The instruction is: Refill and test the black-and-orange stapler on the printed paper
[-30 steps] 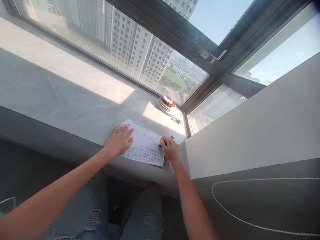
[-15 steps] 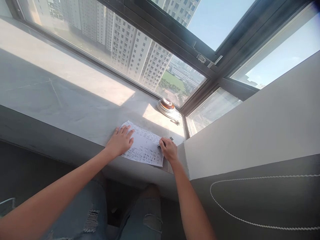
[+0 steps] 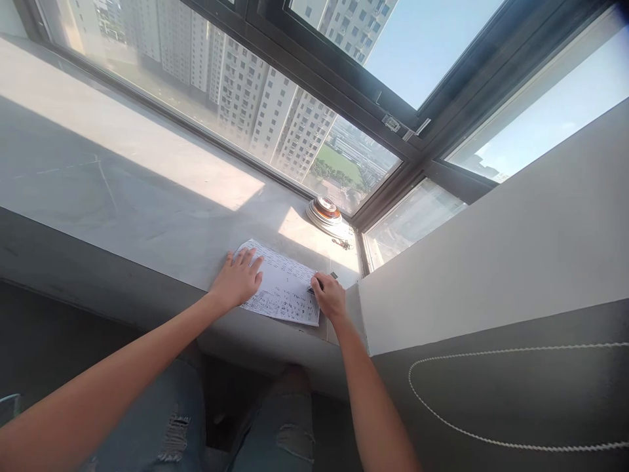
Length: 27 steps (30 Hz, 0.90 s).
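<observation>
Sheets of paper [image 3: 275, 280] covered in print and handwriting lie on the pale stone windowsill near its front edge. My left hand [image 3: 240, 278] rests flat on their left side, fingers spread. At the right edge of the paper, my right hand [image 3: 330, 295] is closed around a small dark tool [image 3: 315, 286] that looks like a stapler. One end of it reaches over the paper, and its dark rear end shows beyond my knuckles. Most of the tool is hidden by my fingers.
A stack of round dishes or coils [image 3: 325, 213], white and amber, sits in the window corner, with a small dark tangled thing [image 3: 341, 243] beside it. Dark window frames [image 3: 413, 160] and a white wall [image 3: 466, 262] bound the right. A white beaded cord [image 3: 462, 429] hangs lower right.
My right hand and the tool have shifted slightly left over the paper's edge. My left hand stays flat on the paper. The view has tilted a little.
</observation>
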### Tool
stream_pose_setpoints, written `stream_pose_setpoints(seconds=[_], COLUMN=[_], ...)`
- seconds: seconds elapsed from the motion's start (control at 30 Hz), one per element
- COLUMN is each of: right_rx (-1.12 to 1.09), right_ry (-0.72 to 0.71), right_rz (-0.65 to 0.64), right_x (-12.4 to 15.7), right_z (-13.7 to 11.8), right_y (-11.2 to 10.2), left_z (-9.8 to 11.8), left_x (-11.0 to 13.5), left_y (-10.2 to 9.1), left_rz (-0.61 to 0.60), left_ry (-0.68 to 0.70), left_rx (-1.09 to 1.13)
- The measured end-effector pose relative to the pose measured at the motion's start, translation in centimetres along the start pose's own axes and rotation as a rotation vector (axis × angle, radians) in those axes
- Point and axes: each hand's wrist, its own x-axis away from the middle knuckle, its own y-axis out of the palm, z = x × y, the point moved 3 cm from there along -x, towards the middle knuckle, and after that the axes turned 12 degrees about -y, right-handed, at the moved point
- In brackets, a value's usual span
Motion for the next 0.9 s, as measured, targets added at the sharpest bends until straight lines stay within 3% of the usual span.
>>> stream_pose_setpoints(seconds=[0.9], right_rx=[0.045], right_ry=[0.021], right_rz=[-0.021], right_x=[-0.09], right_z=[-0.12], right_y=[0.36], left_z=[0.02], left_x=[0.23], left_y=[-0.59], left_rz=[-0.001], left_ry=[-0.015], left_rx=[0.014])
